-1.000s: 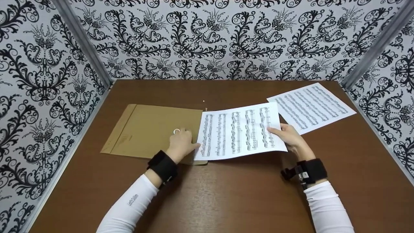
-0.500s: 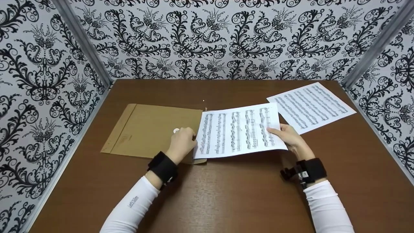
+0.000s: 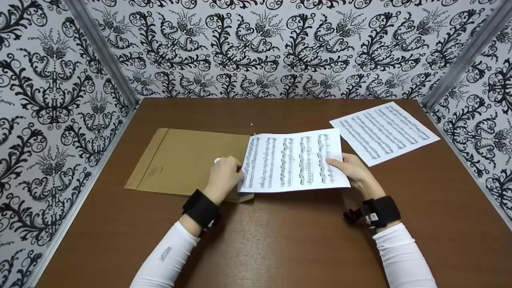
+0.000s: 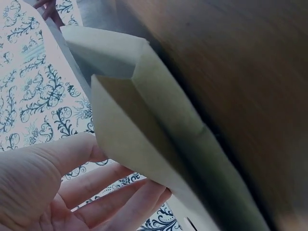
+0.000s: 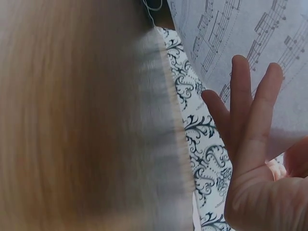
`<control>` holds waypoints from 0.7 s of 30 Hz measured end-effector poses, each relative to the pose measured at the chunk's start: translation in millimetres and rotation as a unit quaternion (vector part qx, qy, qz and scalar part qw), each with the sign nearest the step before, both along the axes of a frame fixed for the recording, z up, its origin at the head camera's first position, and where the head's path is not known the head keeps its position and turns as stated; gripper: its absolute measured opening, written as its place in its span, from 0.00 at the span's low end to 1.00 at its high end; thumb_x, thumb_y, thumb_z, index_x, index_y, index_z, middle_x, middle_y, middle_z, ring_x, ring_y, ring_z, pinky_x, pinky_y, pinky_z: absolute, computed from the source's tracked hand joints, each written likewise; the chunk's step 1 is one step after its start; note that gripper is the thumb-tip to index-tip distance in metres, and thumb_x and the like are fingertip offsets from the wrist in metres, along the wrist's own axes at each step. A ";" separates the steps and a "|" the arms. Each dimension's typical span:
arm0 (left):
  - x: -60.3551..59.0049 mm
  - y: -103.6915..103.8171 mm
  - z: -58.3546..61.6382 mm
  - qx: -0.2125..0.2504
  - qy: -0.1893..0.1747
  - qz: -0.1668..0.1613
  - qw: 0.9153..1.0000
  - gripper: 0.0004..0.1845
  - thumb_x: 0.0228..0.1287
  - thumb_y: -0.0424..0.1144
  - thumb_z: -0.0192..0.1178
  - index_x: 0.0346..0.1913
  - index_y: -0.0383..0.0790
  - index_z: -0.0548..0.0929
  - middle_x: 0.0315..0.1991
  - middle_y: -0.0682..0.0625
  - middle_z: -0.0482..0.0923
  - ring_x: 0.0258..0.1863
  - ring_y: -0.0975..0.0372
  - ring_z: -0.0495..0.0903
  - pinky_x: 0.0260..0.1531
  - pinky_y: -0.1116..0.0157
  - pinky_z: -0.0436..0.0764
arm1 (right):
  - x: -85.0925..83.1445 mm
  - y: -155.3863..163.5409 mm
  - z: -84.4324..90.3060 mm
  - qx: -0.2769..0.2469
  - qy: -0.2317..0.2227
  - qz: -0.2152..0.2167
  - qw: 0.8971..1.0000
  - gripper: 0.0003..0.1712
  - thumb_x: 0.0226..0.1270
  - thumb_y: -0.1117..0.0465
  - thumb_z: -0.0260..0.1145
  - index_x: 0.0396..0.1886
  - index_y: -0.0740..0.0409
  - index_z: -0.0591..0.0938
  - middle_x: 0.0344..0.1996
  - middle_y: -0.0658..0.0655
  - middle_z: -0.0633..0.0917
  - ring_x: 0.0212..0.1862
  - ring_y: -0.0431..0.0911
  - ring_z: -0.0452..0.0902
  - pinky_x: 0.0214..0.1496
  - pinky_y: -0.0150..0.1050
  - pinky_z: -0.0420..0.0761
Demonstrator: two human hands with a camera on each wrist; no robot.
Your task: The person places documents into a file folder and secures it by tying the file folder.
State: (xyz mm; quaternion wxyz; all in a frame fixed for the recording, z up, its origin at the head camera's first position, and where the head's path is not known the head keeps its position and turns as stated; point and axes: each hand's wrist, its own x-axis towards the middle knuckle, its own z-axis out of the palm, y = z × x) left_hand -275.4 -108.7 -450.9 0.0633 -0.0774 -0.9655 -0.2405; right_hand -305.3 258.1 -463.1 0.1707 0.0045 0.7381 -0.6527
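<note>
On your brown tabletop (image 3: 280,240) lie a tan envelope (image 3: 180,160) at left and a music sheet (image 3: 384,132) at far right.

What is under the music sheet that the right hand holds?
Under the held music sheet lie bare table, the envelope's open end and the right hand's fingers. How far its edge has entered is covered.

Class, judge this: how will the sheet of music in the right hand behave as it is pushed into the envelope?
The sheet of music is probably floppy: it bows where the right hand pinches it. Likely light. It may buckle at the envelope mouth held by the left hand.
</note>
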 end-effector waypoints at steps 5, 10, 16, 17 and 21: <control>1.5 1.9 0.6 -0.014 0.018 0.010 1.000 0.09 0.57 0.30 0.66 0.20 0.37 0.83 0.27 0.43 0.86 0.25 0.54 0.77 0.23 0.57 0.76 | 4.9 -6.9 6.5 0.003 0.010 0.005 1.000 0.29 0.79 0.59 0.58 0.68 0.77 0.68 0.31 0.44 0.90 0.33 0.39 0.90 0.35 0.32 0.88; 1.6 5.6 -0.3 -0.015 0.036 0.019 0.999 0.06 0.58 0.30 0.66 0.25 0.36 0.87 0.32 0.40 0.90 0.30 0.47 0.86 0.29 0.48 0.84 | 10.1 -10.2 14.3 0.033 0.043 0.021 0.998 0.29 0.79 0.61 0.58 0.68 0.80 0.68 0.32 0.44 0.90 0.33 0.38 0.90 0.36 0.31 0.88; -0.7 9.2 -3.8 -0.005 0.037 0.024 0.999 0.15 0.56 0.28 0.65 0.16 0.39 0.75 0.28 0.40 0.87 0.25 0.51 0.82 0.27 0.49 0.82 | 14.4 -10.4 22.1 0.079 0.092 0.045 0.992 0.26 0.76 0.64 0.60 0.63 0.83 0.73 0.37 0.53 0.92 0.30 0.36 0.89 0.34 0.31 0.87; -0.9 9.7 -4.2 -0.003 0.036 0.026 0.999 0.17 0.56 0.28 0.64 0.15 0.41 0.72 0.28 0.40 0.87 0.25 0.51 0.81 0.27 0.49 0.82 | 14.5 -10.5 22.6 0.083 0.094 0.048 0.991 0.26 0.76 0.64 0.61 0.63 0.83 0.73 0.37 0.54 0.92 0.30 0.36 0.89 0.33 0.31 0.87; 0.5 11.7 -4.5 0.001 0.042 0.031 0.999 0.18 0.57 0.28 0.65 0.14 0.41 0.71 0.26 0.41 0.86 0.24 0.52 0.81 0.27 0.50 0.81 | 14.9 -12.2 23.6 0.090 0.089 0.049 0.991 0.26 0.75 0.64 0.61 0.61 0.83 0.74 0.34 0.51 0.92 0.28 0.36 0.88 0.32 0.30 0.87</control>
